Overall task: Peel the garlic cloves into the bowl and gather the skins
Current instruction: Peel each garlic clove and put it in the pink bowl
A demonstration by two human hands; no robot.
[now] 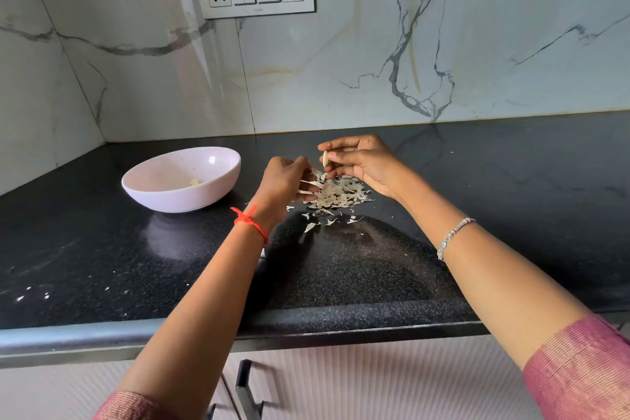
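Over a speckled black granite countertop [102, 266], a person's right hand [364, 164] pinches a smooth, pale garlic clove [325, 158] between thumb and fingertips. The left hand [284, 177], just beside it, pinches a papery strip of skin [313, 169]. A heap of flaky skins [337, 194] lies directly beneath, with a glossy pink bowl [156, 196] to the left holding one peeled clove [193, 182].

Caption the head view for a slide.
Right hand pinches a garlic clove, left hand holds a skin strip above the skin pile, beside a pink bowl.
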